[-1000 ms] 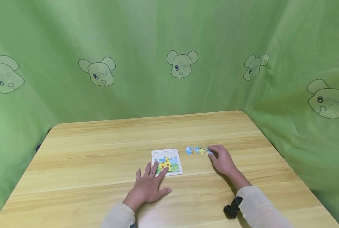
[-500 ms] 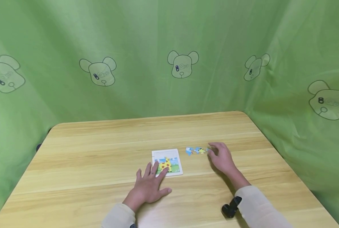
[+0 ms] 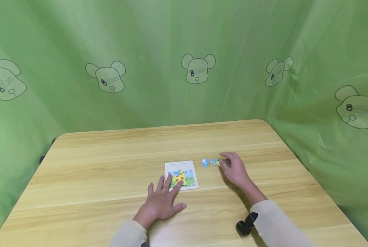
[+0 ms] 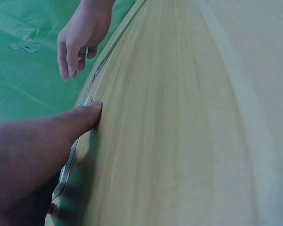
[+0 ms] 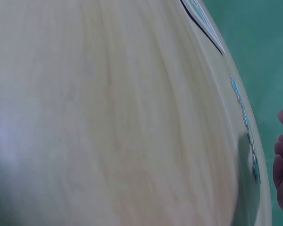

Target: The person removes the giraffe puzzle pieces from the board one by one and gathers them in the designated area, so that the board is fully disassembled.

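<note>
hanging beyond the wood-grain table (image 3: 110, 154) and giraffe puzzle (image 3: 180, 175) is green cloth (image 3: 153, 103).

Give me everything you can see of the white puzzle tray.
The white puzzle tray is a flat, squarish frame, plastic or card by its look, lying flat on the wooden table. Its near part holds a picture: a yellow giraffe with reddish-brown spots, green ground, blue sky. The far band is bare and pale, and the giraffe's neck stops there without a head. Fingers of the left hand lie over its near left part, hiding some of the picture.
</note>
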`<state>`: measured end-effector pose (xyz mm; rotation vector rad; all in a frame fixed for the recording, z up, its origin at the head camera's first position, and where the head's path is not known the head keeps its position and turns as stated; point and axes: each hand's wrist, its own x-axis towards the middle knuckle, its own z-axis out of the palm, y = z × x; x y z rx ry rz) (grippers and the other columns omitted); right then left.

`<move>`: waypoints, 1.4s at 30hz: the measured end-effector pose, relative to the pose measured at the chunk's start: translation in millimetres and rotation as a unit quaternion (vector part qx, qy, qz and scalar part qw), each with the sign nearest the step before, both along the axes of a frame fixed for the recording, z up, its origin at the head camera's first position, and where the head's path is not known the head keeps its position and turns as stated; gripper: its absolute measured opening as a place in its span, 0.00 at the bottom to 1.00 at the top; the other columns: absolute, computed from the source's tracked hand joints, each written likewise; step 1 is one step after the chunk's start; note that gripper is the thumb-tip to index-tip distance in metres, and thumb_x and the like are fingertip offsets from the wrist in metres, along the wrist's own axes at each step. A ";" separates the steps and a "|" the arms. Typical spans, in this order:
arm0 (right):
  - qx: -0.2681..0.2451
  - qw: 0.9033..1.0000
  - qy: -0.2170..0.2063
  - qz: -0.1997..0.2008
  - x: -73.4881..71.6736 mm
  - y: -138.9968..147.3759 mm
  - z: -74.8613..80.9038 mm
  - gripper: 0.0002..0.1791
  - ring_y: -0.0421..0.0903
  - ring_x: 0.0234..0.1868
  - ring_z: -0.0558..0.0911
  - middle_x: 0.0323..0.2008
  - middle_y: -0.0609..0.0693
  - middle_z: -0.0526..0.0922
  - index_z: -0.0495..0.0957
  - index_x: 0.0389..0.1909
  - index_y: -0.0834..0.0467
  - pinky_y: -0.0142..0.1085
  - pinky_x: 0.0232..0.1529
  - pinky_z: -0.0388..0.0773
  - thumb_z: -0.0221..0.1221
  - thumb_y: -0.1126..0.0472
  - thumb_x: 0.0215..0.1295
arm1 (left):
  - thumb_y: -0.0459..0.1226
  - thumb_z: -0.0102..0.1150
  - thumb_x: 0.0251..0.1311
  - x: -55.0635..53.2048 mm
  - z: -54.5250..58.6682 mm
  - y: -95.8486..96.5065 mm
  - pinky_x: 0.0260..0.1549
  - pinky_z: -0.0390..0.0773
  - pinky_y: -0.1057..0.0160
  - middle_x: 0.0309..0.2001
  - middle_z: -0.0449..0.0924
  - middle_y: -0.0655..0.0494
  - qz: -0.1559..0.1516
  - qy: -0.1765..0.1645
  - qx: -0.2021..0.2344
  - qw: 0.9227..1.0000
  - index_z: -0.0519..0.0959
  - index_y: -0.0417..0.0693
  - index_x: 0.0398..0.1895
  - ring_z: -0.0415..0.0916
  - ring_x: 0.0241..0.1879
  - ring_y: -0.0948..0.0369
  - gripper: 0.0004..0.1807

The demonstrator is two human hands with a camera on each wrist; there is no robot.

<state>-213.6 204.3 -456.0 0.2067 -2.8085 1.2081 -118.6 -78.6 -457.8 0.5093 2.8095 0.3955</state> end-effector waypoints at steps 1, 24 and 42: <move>0.000 1.000 0.000 0.002 -0.1 -1.4 0.2 0.21 0.55 0.51 0.73 0.54 0.59 0.71 0.70 0.60 0.61 0.50 0.52 0.73 0.54 0.61 0.66 | 0.69 0.40 0.58 0.1 0.0 0.0 0.62 0.43 0.31 0.75 0.40 0.46 0.000 0.000 0.000 1.000 0.50 0.66 0.74 0.39 0.73 0.43 0.42; 0.002 0.996 0.035 0.081 0.8 -55.2 1.4 0.18 0.47 0.43 0.77 0.49 0.56 0.77 0.76 0.54 0.62 0.40 0.43 0.76 0.57 0.65 0.63 | 0.68 0.41 0.58 -0.2 2.6 0.7 0.62 0.43 0.31 0.75 0.40 0.46 0.003 -0.003 0.001 1.000 0.51 0.66 0.74 0.39 0.73 0.42 0.42; 0.008 0.992 -0.001 0.124 7.8 -93.5 0.5 0.17 0.40 0.40 0.76 0.46 0.49 0.79 0.77 0.53 0.57 0.36 0.44 0.76 0.57 0.65 0.63 | 0.69 0.39 0.58 -0.5 -1.2 1.4 0.62 0.44 0.31 0.75 0.40 0.45 0.001 0.001 0.000 1.000 0.51 0.66 0.74 0.39 0.72 0.42 0.42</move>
